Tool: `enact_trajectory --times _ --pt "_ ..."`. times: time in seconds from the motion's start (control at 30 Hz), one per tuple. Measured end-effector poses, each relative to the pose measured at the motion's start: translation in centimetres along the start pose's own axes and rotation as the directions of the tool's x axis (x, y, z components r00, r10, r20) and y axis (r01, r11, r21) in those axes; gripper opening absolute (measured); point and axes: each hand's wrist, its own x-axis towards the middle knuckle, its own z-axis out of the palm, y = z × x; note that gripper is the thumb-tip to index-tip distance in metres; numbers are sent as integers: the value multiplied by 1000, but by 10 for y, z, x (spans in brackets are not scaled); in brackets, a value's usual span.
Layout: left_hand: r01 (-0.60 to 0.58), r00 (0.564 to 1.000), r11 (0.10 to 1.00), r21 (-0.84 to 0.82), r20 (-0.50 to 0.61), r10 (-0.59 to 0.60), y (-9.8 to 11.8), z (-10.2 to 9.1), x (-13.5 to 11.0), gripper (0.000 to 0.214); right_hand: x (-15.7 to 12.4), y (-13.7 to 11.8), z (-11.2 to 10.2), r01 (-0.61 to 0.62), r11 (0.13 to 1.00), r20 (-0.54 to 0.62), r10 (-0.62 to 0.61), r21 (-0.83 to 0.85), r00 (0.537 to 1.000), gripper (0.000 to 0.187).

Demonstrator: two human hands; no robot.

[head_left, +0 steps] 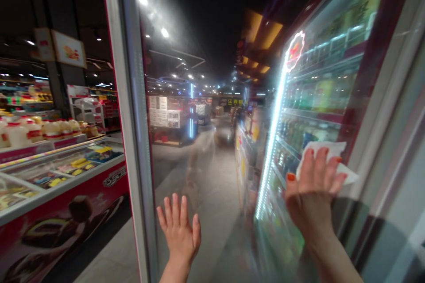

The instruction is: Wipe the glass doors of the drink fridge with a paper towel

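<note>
In the head view, a glass door [212,185] with a pale metal frame [128,110] stands upright before me. My left hand [179,230] lies flat near the lower left of the pane, fingers spread, holding nothing. It appears to touch the glass. Farther right and higher, my right hand [314,185], with orange-red nails, presses a folded white tissue [325,148] flat against the pane. Corners of the tissue stick out above and right of the fingers; the rest is hidden beneath them. The picture is partly blurred.
At left stands a red-sided chest freezer [79,212] with packs inside; white bottles with red caps [20,132] are behind it. Lit drink shelves [325,93] show in the glass at right, beside a bright light strip [274,132]. A grey floor [212,159] runs back between displays.
</note>
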Motion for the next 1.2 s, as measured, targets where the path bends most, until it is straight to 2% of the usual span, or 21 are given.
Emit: enact_trajectory --times 0.07,0.13,0.2,0.27,0.3,0.4,0.47,0.5,0.57,0.63,0.67,0.7,0.73,0.83,0.9,0.93,0.97,1.07,1.1,1.13,1.2 --pt "19 1000 1000 -9 0 -19 2 1 0 86 5 -24 4 -2 1000 1 2 22 1000 80" --pt "39 999 999 -25 -3 -39 5 1 -1 84 -17 -55 10 203 978 51 -206 57 977 80" --pt "54 998 998 -35 -7 -54 7 1 -2 84 -43 -71 14 469 879 82 -476 92 876 71" --pt "53 999 998 -39 -1 -53 9 0 -3 83 -46 -64 15 567 817 75 -575 100 815 65" --pt "51 999 998 -37 2 -51 10 1 -3 83 -36 -56 14 528 845 69 -534 90 843 66" --pt "32 999 999 -22 15 -31 11 3 -1 82 19 -39 11 218 974 53 -221 65 974 77" --pt "44 999 998 -47 18 -43 11 4 0 81 39 -51 13 143 988 42 -145 52 988 80" --pt "57 998 996 -72 16 -56 11 5 0 79 38 -64 15 205 977 42 -208 58 977 78" --pt "92 996 987 -129 0 -92 10 4 -2 77 15 -90 19 483 869 44 -490 105 871 66" --pt "131 990 978 -161 -21 -136 9 1 -9 74 -14 -109 20 730 664 21 -742 161 670 55" --pt "160 986 973 -166 -26 -167 8 -1 -15 72 -22 -113 20 782 598 12 -796 174 606 52" --pt "199 978 965 -172 -21 -206 8 -3 -21 72 -23 -115 19 788 590 3 -801 174 599 51" --pt "248 967 953 -174 -7 -253 9 -3 -29 71 -17 -116 17 752 637 3 -764 167 646 52" --pt "381 924 906 -185 47 -379 13 0 -55 72 18 -128 15 506 850 25 -515 150 857 61" --pt "422 906 885 -195 55 -419 15 4 -69 73 27 -147 21 434 884 33 -446 173 895 64" --pt "430 902 880 -201 52 -429 16 6 -75 74 22 -158 25 482 849 36 -501 216 865 64" --pt "437 898 876 -206 51 -436 17 6 -80 75 12 -167 31 571 772 26 -601 280 799 61" --pt "453 889 866 -213 35 -457 17 -1 -87 75 -16 -181 43 784 427 -58 -862 450 503 55" --pt "452 889 865 -217 29 -457 17 -6 -88 74 -16 -180 44 798 384 -76 -880 465 469 54" --pt "450 889 864 -225 24 -457 18 -10 -88 74 -10 -178 43 794 404 -82 -869 455 489 55" --pt "446 889 859 -251 13 -458 21 -17 -86 73 14 -175 39 725 564 -65 -770 395 634 59"
